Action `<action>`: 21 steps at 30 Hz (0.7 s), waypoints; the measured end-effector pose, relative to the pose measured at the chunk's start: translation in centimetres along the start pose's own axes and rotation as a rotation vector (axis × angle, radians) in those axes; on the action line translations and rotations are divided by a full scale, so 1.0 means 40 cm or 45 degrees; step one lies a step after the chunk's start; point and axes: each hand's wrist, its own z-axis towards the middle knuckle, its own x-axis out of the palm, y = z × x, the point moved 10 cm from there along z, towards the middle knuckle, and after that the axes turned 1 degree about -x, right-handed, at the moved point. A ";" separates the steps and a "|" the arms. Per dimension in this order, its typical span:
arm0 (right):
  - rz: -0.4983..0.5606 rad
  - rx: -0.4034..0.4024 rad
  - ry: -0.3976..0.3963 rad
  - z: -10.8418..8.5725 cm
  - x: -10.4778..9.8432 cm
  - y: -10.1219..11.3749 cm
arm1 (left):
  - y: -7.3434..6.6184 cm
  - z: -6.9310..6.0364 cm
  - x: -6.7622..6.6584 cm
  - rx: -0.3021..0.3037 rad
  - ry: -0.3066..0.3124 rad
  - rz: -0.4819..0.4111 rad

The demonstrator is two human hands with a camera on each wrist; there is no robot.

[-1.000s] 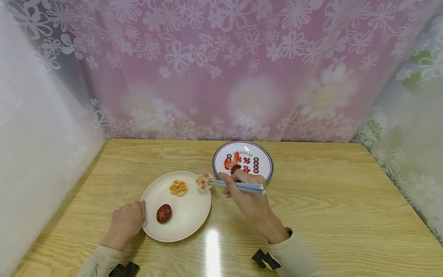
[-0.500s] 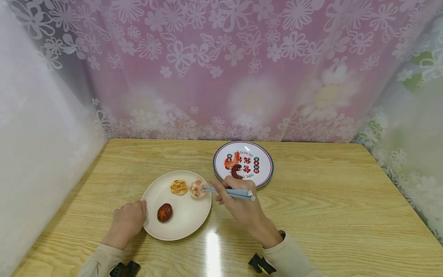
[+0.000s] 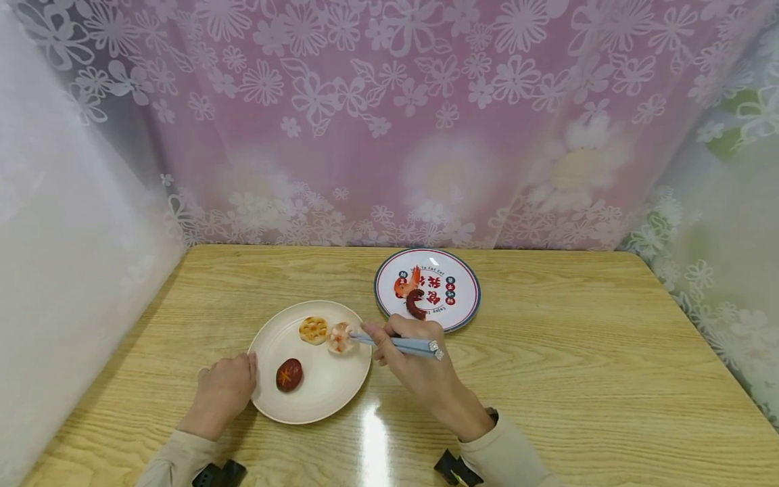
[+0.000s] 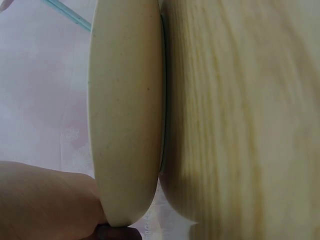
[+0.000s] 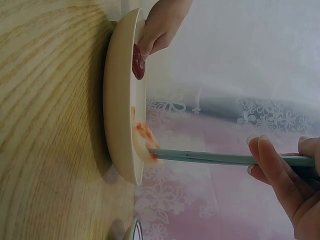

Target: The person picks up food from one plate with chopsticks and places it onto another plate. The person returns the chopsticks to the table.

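One pale, orange-marked food piece (image 3: 339, 337) has moved left over the round cream plate (image 3: 328, 382), just beside a golden, lotus-root-like slice (image 3: 313, 331); slim light-blue chopsticks (image 3: 404, 345) hold it, gripped by the right hand (image 3: 420, 362) with bent fingers, while the left hand (image 3: 224, 387) grips the plate's rim.

Table (image 3: 578, 352) glossy wd; cream plate (image 3: 328, 389) smooth, semi-matt; chopsticks (image 5: 215, 158) smooth, plastic-lk.

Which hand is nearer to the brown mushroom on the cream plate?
Left. The left hand grips the cream plate at its left rim, beside the mushroom; the right hand, holding chopsticks, is farther off, by the opposite rim.
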 end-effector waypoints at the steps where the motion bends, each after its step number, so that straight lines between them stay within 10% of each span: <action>1: 0.006 -0.004 -0.001 -0.001 0.001 0.000 | 0.000 0.000 0.000 0.000 -0.001 0.001; 21: 0.028 -0.037 0.032 -0.006 0.018 0.011 | 0.001 0.002 0.005 -0.005 0.016 0.000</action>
